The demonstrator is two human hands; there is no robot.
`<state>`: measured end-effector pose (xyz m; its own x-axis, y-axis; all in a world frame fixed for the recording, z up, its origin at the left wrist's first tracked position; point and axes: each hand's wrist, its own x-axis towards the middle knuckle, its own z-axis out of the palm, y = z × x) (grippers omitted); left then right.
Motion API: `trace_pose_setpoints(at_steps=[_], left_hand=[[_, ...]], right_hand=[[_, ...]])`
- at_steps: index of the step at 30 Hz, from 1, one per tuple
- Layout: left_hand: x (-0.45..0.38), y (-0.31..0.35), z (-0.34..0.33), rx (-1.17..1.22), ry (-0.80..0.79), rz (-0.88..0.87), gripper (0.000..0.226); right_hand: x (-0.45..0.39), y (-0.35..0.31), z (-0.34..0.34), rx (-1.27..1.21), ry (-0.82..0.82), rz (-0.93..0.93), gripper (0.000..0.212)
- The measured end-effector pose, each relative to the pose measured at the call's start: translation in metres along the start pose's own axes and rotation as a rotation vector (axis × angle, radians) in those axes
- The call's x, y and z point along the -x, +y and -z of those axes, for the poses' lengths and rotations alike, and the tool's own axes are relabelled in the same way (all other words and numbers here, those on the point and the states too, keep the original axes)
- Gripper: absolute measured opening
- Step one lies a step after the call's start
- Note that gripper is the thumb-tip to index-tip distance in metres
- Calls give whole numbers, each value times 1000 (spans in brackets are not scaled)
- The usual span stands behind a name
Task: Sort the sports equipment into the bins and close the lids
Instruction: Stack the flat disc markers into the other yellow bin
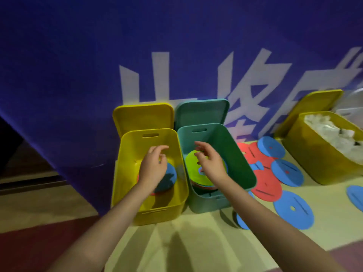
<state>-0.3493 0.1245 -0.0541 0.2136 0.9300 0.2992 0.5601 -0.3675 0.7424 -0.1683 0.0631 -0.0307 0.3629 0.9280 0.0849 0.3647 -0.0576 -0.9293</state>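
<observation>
1. A blue banner [78, 65] with large white characters is hung behind everything, at the far side.
2. A yellow bin [125, 173] is placed at left, touching a teal bin [239, 165] on its right; both are open, with a yellow lid [143, 116] and a teal lid [202, 110] leaned up behind them.
3. A second yellow bin [306, 154], filled with white items, is set far right.
4. Red and blue foam discs [286, 171] are scattered on the floor between the teal bin and that bin.
5. A blue disc [170, 173] is seen inside the left yellow bin; a lime-green disc [192, 163] tops a stack in the teal bin.
6. The left hand [153, 167] is held over the yellow bin, fingers loosely curled, nothing gripped.
7. The right hand [210, 163] is held over the teal bin, fingers relaxed, nothing gripped.
</observation>
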Motion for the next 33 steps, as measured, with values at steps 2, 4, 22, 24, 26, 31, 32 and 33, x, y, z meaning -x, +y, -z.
trace_pose_setpoints(at_steps=[2,4,22,24,26,31,32,33], left_hand=[[10,37,-28,157,-99,-9,31],[27,68,-57,234,-213,-50,29],[154,100,-262,-37,-275,422,12],[160,97,-274,-69,-182,499,11],[165,95,-286,-82,-115,606,18],[165,107,-310,61,-142,769,27],[164,110,-315,65,-138,770,27],[164,114,-318,54,-123,768,28]], right_hand=[[6,17,40,-27,94,-82,27],[13,39,75,-20,219,-137,26],[41,272,285,276,185,-491,43],[33,298,308,408,120,-573,50],[28,317,325,540,57,-642,56],[27,335,338,597,-126,-681,63],[27,335,337,582,-140,-677,63],[28,333,337,569,-146,-682,64]])
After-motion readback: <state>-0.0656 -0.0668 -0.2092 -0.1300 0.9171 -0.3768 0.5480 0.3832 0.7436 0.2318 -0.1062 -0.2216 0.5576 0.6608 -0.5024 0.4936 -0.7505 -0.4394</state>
